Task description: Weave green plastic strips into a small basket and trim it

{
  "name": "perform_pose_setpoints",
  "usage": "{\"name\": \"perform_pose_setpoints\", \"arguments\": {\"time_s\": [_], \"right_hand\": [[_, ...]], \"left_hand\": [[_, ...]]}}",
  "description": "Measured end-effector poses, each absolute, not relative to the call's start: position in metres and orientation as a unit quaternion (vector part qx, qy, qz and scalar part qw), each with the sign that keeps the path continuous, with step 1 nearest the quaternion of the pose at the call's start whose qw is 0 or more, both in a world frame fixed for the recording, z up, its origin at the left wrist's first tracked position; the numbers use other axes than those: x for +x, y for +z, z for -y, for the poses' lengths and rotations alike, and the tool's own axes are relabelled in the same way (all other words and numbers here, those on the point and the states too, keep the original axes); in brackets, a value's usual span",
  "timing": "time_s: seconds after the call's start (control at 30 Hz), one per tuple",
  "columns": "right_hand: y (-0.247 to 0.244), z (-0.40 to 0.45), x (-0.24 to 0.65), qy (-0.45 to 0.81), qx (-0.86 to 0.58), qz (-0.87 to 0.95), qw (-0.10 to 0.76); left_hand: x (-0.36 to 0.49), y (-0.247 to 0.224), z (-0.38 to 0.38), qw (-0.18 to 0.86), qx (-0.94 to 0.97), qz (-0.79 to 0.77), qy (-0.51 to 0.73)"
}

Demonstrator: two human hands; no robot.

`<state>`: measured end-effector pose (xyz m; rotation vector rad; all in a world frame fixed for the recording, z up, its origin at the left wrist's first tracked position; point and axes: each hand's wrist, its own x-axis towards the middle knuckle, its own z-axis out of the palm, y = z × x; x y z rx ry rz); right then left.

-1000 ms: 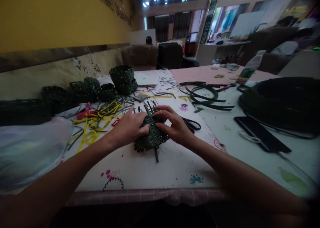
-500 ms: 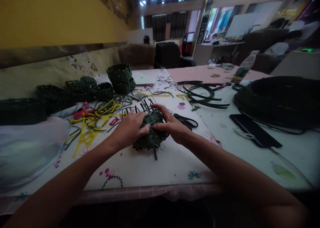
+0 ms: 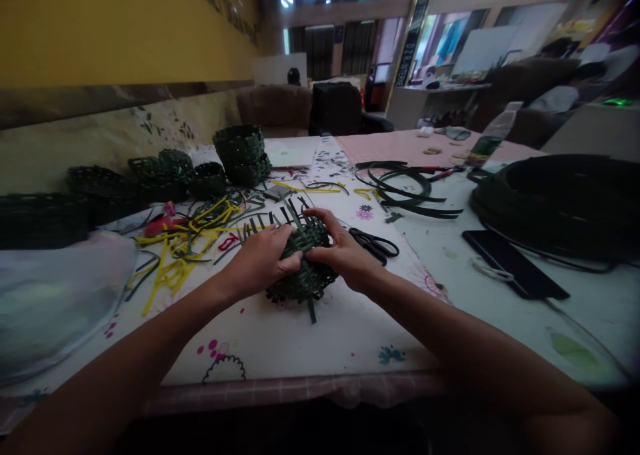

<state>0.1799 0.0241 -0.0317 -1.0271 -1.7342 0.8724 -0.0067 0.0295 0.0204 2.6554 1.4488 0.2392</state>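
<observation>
Fingers of the right hand curve apart from its thumb, both meeting the dark green woven piece, though I cannot tell whether they pinch a strip; the left hand grips its left side, thumb pressed on the weave close by the other thumb. That piece sits between the hands at the middle of the white table cover, loose strip ends fanning from its far side, with black scissors just right and yellow strips scattered left.
</observation>
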Motion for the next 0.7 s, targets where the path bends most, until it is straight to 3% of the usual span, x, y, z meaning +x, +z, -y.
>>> {"name": "perform_pose_setpoints", "arguments": {"time_s": [0.13, 0.37, 0.7], "right_hand": [[-0.025, -0.022, 0.178, 0.468, -0.416, 0.616, 0.479], [-0.023, -0.027, 0.193, 0.635, -0.310, 0.550, 0.445], [-0.025, -0.025, 0.185, 0.557, -0.364, 0.581, 0.468]], "left_hand": [[-0.006, 0.020, -0.029, 0.037, 0.871, -0.483, 0.079], [-0.004, 0.022, -0.027, 0.017, 0.872, -0.486, 0.060], [-0.012, 0.013, -0.035, 0.047, 0.870, -0.481, 0.097]]}}
